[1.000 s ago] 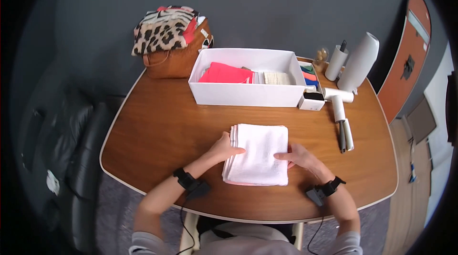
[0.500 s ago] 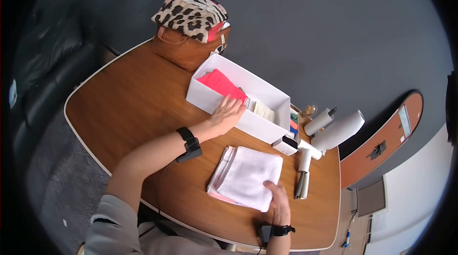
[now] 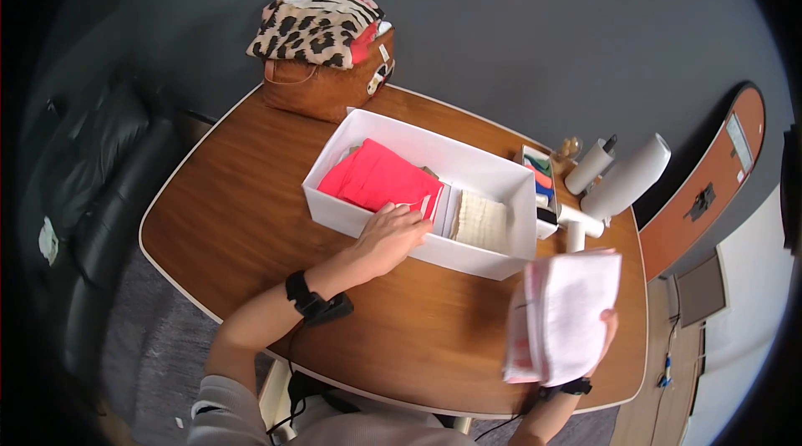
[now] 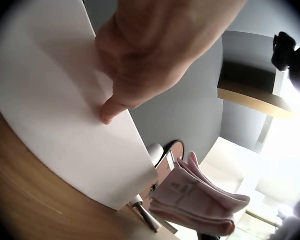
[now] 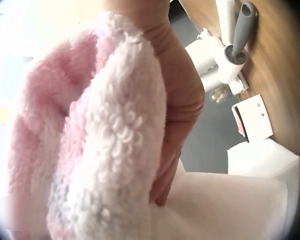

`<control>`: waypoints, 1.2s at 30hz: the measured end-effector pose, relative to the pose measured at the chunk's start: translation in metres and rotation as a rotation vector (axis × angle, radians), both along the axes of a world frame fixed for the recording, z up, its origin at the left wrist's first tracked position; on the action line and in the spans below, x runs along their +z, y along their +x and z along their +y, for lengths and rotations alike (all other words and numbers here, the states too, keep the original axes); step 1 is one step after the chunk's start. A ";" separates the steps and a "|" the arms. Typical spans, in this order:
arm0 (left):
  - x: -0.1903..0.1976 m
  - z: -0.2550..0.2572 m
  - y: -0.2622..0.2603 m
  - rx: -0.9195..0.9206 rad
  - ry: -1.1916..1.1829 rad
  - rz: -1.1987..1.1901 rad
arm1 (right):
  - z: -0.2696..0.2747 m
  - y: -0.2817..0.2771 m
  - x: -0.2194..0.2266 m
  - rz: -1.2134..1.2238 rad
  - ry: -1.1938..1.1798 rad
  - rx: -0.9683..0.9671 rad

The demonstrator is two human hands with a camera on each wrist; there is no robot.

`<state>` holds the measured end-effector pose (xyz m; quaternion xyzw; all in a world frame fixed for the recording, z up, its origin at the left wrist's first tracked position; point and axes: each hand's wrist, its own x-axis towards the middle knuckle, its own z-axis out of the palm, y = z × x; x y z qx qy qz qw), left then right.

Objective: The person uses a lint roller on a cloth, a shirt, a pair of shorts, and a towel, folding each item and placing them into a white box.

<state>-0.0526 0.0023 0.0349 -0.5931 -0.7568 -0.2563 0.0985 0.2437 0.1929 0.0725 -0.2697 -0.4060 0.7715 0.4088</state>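
Note:
A long white box point(image 3: 489, 265) stands on the table, holding folded red cloth point(image 3: 376, 174) at its left and folded cream cloth point(image 3: 480, 220) toward its right. My left hand point(image 3: 389, 239) grips the box's front rim, fingers over the edge; in the left wrist view the thumb point(image 4: 110, 111) lies against the outer wall. At the right, my right hand point(image 3: 609, 331) holds a folded pink-and-white towel point(image 3: 576, 304) up on edge, above the table and beside the box's right end. Its thick terry folds point(image 5: 115, 130) fill much of the right wrist view.
Behind the box at left sits a brown bag point(image 3: 322, 93) topped with leopard-print cloth point(image 3: 305, 32). Beyond the box's right end are a small box of coloured cloths point(image 3: 541, 174), white rolls point(image 3: 587, 166) and a tall white bottle-like object point(image 3: 631, 174).
My left hand has left the towel and gone to the box's front rim. The right hand has lifted the towel off the table and moved it right. The head view has turned.

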 end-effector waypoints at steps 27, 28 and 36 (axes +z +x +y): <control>0.088 0.016 0.038 -0.417 -0.025 -1.891 | -0.049 -0.092 0.085 -0.022 -0.108 0.179; 0.085 0.021 0.030 -0.445 0.076 -2.013 | -0.039 -0.093 0.080 -0.071 -0.073 0.246; 0.044 0.027 0.033 -0.115 0.039 -1.233 | 0.002 -0.083 0.039 -0.436 0.464 0.424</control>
